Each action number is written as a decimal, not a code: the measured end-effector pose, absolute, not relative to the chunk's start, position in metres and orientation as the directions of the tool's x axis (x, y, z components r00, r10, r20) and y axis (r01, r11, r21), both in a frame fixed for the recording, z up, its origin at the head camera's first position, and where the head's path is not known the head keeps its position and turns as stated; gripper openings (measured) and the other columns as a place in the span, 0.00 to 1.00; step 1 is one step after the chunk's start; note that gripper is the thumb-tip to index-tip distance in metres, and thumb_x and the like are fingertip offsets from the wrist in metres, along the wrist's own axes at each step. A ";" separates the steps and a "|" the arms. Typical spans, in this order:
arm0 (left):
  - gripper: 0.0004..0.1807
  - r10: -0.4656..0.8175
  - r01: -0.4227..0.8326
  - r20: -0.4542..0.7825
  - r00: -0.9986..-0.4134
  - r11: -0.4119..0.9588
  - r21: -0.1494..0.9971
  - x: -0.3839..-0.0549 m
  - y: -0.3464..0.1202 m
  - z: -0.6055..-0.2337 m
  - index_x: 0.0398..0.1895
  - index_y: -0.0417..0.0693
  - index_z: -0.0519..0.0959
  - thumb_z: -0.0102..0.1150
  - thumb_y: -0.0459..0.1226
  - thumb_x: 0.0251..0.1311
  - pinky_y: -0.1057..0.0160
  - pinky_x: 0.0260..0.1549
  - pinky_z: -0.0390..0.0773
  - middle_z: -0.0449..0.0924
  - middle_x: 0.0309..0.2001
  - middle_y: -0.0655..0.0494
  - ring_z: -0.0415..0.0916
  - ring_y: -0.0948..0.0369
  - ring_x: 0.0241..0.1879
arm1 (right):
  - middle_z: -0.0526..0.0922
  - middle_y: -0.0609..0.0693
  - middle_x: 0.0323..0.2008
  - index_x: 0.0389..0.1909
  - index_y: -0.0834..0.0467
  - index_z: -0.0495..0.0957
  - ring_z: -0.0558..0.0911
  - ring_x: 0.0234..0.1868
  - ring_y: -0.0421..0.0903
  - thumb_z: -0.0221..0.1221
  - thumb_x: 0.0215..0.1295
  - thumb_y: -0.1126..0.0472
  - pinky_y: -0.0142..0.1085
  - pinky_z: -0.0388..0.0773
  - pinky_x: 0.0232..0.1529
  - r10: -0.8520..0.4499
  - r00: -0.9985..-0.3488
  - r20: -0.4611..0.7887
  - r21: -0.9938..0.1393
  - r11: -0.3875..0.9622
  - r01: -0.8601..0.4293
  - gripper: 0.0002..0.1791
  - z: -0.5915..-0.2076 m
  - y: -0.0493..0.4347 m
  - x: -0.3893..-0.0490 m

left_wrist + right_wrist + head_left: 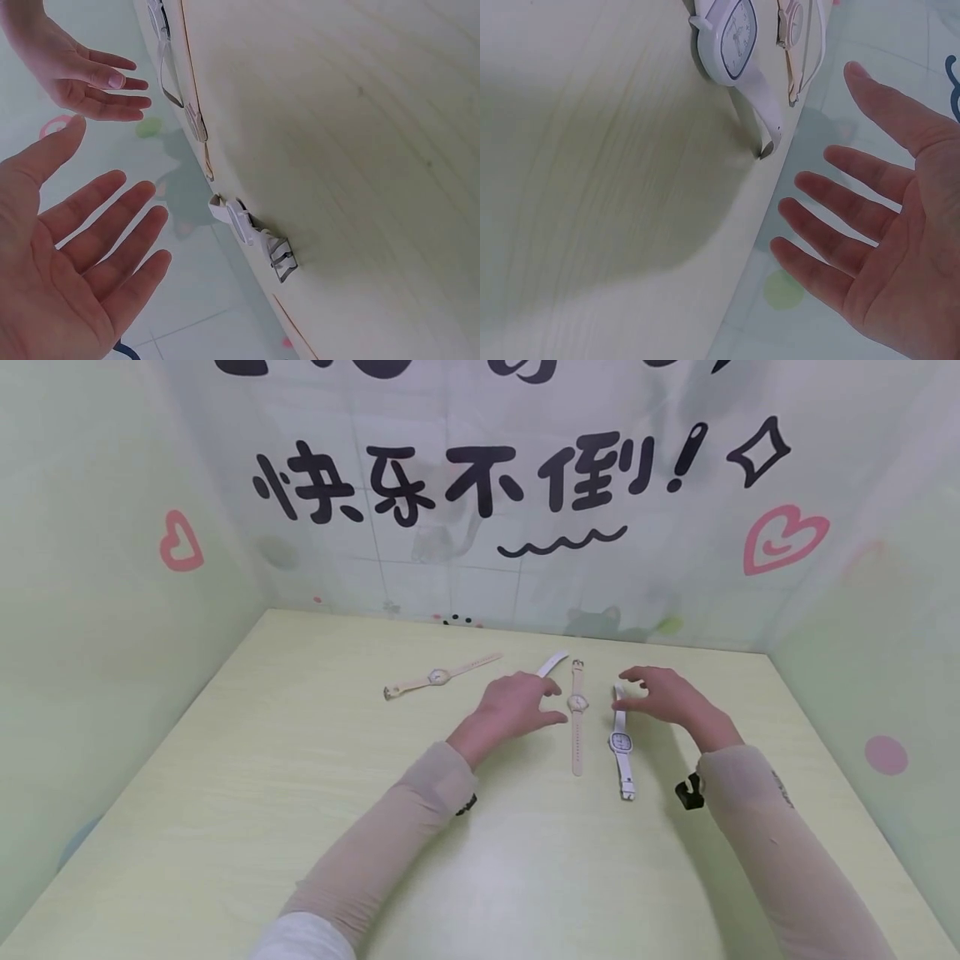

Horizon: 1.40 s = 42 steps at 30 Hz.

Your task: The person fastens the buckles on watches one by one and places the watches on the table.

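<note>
Several wristwatches lie on the pale table. My left hand [517, 703], fingers parted and holding nothing, hovers over a white watch [553, 662]; most of that watch is hidden behind the hand in the head view, while its metal buckle [283, 260] shows in the left wrist view. Just right of this hand, a pale pink watch [577, 702] with a round dial lies lengthwise. My right hand [663, 695] also has its fingers spread with nothing in them, close by the far strap end of a white square-faced watch [621, 742].
Another pink watch [438, 677] lies slanted at the back left. Behind the table [225, 777] stands a printed wall [465, 585] with black lettering, and side panels [885, 677] close it in. Dark bands show at both sleeves.
</note>
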<state>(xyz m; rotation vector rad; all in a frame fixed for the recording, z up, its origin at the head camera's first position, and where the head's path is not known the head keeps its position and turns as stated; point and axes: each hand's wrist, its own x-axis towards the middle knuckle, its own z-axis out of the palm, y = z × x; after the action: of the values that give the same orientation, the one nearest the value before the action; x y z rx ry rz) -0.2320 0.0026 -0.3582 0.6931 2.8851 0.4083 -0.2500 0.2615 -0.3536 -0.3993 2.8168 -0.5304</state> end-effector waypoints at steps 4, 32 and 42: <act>0.27 0.464 0.422 -0.077 -0.883 0.854 0.303 -0.231 0.005 -0.361 0.63 0.63 0.77 0.60 0.59 0.63 0.65 0.36 0.80 0.82 0.59 0.66 0.82 0.62 0.51 | 0.72 0.69 0.65 0.68 0.66 0.68 0.73 0.64 0.68 0.63 0.65 0.47 0.61 0.70 0.65 -0.308 -0.932 -0.190 -0.380 0.899 -0.219 0.37 -0.355 0.263 -0.251; 0.27 0.491 0.437 -0.102 -0.865 0.838 0.326 -0.225 0.021 -0.368 0.63 0.63 0.77 0.61 0.59 0.63 0.63 0.43 0.81 0.81 0.59 0.67 0.80 0.63 0.54 | 0.73 0.69 0.65 0.67 0.65 0.69 0.74 0.63 0.68 0.63 0.66 0.47 0.61 0.72 0.63 -0.308 -0.927 -0.212 -0.388 0.898 -0.209 0.36 -0.363 0.270 -0.249; 0.28 0.521 0.462 -0.115 -0.846 0.823 0.330 -0.225 0.027 -0.371 0.63 0.63 0.77 0.60 0.59 0.63 0.62 0.46 0.81 0.81 0.61 0.67 0.79 0.62 0.58 | 0.73 0.68 0.64 0.66 0.65 0.70 0.74 0.64 0.68 0.63 0.65 0.48 0.59 0.73 0.63 -0.310 -0.927 -0.213 -0.415 0.887 -0.202 0.35 -0.367 0.271 -0.248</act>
<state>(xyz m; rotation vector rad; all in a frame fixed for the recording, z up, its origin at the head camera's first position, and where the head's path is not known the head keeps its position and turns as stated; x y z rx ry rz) -0.2249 0.0275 -0.3710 0.7646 2.8063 0.4323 -0.2478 0.2707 -0.3670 -0.3848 2.7816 -0.5684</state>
